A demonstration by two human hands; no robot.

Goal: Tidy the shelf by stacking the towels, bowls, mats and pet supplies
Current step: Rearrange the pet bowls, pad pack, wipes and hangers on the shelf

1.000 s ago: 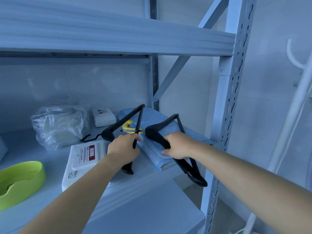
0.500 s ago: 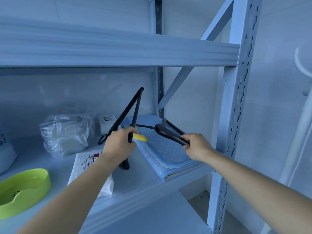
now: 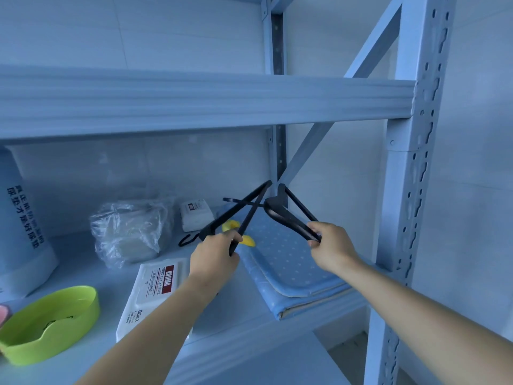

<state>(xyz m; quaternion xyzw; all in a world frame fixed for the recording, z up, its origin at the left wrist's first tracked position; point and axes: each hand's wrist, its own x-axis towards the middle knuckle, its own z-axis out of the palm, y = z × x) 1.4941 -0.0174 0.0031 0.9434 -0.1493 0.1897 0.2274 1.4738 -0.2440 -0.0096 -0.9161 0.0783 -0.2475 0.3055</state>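
My left hand grips a black clothes hanger that tilts up and to the right. My right hand grips a second black hanger by one arm. The two hangers cross in the air above a folded blue dotted mat lying at the right end of the shelf. A small yellow item lies on the mat behind my left hand. A lime-green bowl sits at the front left. A white wipes pack lies beside my left forearm.
A clear plastic bag with pale contents and a small white packet sit at the back. A tall white printed bag stands at the left. The upper shelf beam and the right upright post hem in the opening.
Both hands have lifted the hangers higher and further back over the mat. The right hanger has turned so its top now meets the left hanger's tip. The view has tilted upward.
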